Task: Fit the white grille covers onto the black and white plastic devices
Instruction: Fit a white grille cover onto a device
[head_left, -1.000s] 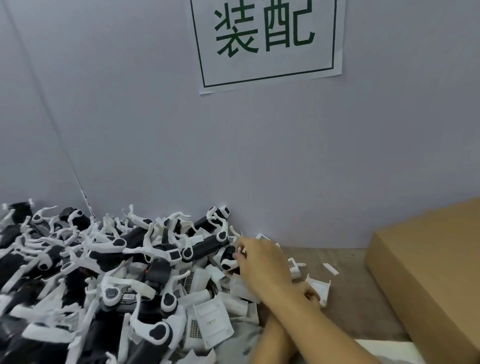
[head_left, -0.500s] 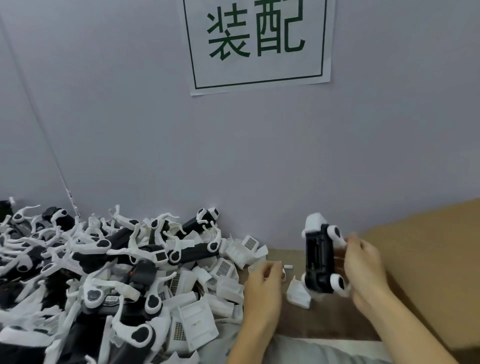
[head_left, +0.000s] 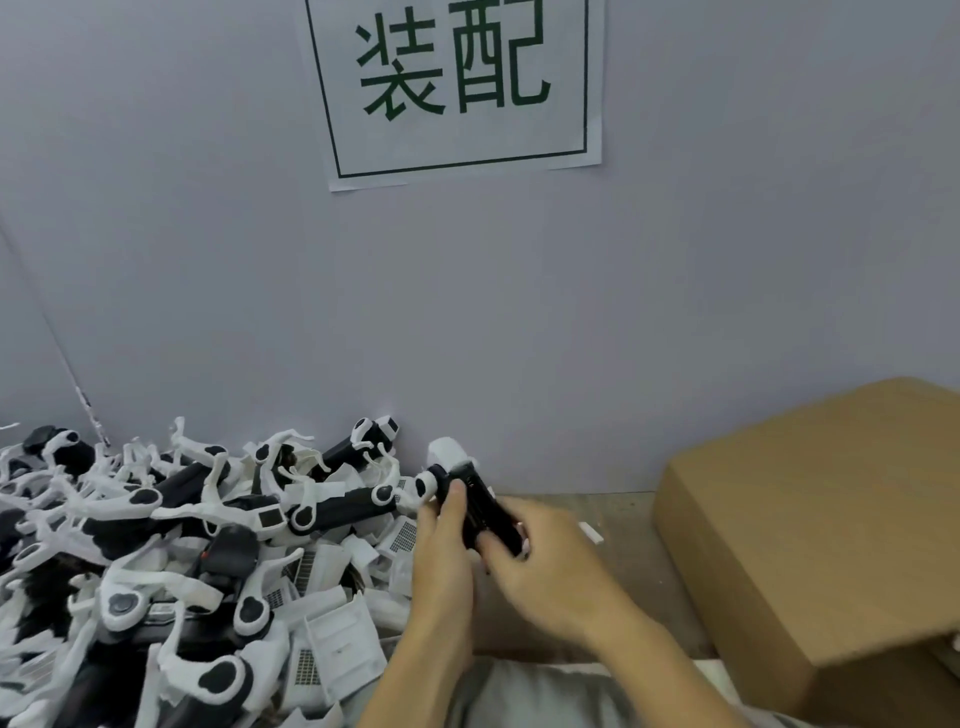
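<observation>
While gripped from both sides, black and white device (head_left: 467, 496) held just above desk (head_left: 618, 506), tilted, white rounded end pointing up and away toward wall. Left hand (head_left: 441, 556) wrapped round device's left side, fingers (head_left: 453, 501) curled over black body. Right hand (head_left: 550, 558) clamped round lower end from right (blurred, exact finger lay hard to read). Can't tell if a grille cover sits on held device.

Nearest on left: loose white grille covers (head_left: 340, 642) lying flat and overlapping at pile edge, more gridded ones just beside left hand. Behind and left of those: big heap of devices (head_left: 156, 525), black bodies tangled with white curved arms, running off left edge and back to wall.

Right side: brown cardboard box (head_left: 815, 530) resting on desk, well apart from heap, near right forearm. Small white scrap (head_left: 592, 533) on desk between right hand and box.

Farthest: grey wall (head_left: 519, 338) with white paper sign (head_left: 460, 85), green characters inside green border.
</observation>
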